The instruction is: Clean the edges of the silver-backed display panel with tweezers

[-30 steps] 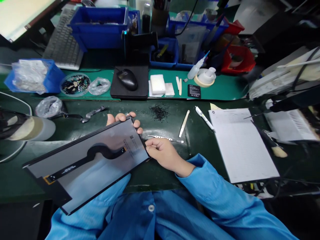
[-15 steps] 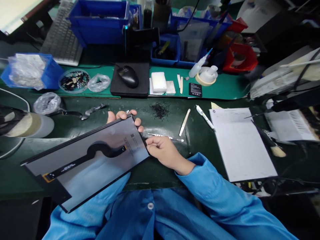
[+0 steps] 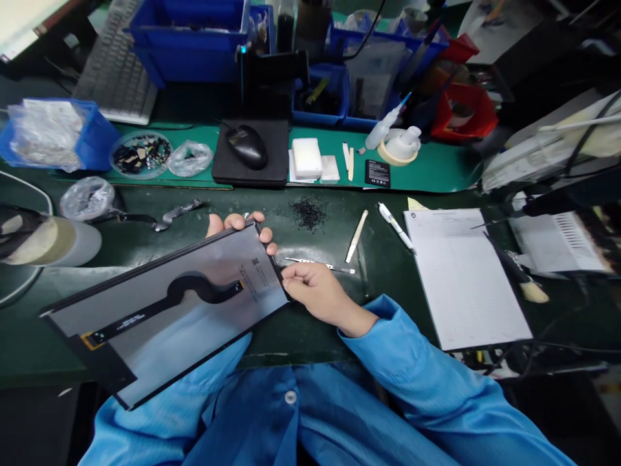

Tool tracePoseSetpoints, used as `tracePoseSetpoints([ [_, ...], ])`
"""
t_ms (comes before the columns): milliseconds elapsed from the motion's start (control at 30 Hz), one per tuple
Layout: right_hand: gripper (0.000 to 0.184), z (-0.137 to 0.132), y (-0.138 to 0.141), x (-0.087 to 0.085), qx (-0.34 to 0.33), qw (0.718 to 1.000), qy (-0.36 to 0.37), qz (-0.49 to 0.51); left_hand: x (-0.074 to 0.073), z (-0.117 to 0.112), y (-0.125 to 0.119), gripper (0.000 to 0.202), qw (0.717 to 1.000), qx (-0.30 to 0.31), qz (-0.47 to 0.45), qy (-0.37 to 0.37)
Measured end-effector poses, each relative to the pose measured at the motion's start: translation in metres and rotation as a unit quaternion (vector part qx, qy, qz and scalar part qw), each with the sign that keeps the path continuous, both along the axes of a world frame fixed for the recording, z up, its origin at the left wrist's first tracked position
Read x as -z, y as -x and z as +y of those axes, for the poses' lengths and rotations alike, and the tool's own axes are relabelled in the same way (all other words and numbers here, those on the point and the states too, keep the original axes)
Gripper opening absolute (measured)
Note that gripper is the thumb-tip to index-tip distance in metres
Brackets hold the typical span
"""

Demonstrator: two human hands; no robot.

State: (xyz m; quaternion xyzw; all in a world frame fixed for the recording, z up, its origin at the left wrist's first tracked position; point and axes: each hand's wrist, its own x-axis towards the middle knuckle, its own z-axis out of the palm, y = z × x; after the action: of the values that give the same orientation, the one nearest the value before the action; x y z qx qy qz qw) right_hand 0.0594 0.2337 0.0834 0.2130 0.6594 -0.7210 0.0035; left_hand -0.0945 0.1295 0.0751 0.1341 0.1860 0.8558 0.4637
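A tablet screen panel [image 3: 160, 362] is tilted in the air above the bench's front edge, its grey back up, with a black flex cable [image 3: 194, 288] across it. My left hand [image 3: 247, 226] supports it from below; the fingertips curl over its far corner, and the palm is hidden. At the panel's right edge, my right hand [image 3: 320, 294] pinches with thumb and fingers; whether it holds anything besides that edge is hidden. Metal tweezers [image 3: 334, 267] lie just beyond my right hand. Past them is a heap of thin black scraps [image 3: 309, 213].
A wooden-coloured stick tool [image 3: 357, 236], a white pen [image 3: 396, 226] and a paper pad [image 3: 466, 278] lie to the right. Behind are a mouse [image 3: 247, 147], white pads [image 3: 306, 158] and blue bins [image 3: 189, 39]. A tub [image 3: 72, 241] and loose flex cable [image 3: 169, 215] are at left.
The whole view has shifted very slightly. Both hands and the panel keep nearly the same pose.
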Motion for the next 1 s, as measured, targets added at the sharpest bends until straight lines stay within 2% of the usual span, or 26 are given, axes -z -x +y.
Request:
tracePoseSetpoints([
  [200, 0.009, 0.0005, -0.0001, 0.0023, -0.01, 1.0, -0.009, 0.0, -0.0016, 0.0009, -0.0004, 0.088, 1.0, 0.008, -0.002, 0.01],
  [400, 0.013, 0.001, 0.0001, 0.0001, -0.01, 1.0, -0.005, -0.006, -0.0012, 0.0013, 0.0012, 0.085, 0.999, 0.003, -0.027, 0.037],
  [500, 0.016, 0.0013, 0.0008, -0.0021, -0.007, 1.0, -0.003, -0.009, 0.0023, 0.0007, 0.0021, 0.082, 0.999, 0.005, -0.024, 0.02],
  [567, 0.014, 0.0006, 0.0012, -0.002, -0.003, 1.0, -0.005, -0.01, 0.0044, 0.0001, 0.0024, 0.075, 1.0, 0.017, -0.002, -0.005],
  [767, 0.015, -0.0013, 0.0018, 0.0008, -0.001, 1.0, 0.012, -0.013, 0.0056, 0.0, 0.0022, 0.032, 0.998, 0.043, 0.025, -0.037],
  [1000, 0.012, -0.0018, 0.0029, -0.0044, 0.009, 0.999, 0.028, -0.016, 0.0056, -0.0003, 0.0058, 0.024, 0.999, 0.034, 0.007, -0.018],
])
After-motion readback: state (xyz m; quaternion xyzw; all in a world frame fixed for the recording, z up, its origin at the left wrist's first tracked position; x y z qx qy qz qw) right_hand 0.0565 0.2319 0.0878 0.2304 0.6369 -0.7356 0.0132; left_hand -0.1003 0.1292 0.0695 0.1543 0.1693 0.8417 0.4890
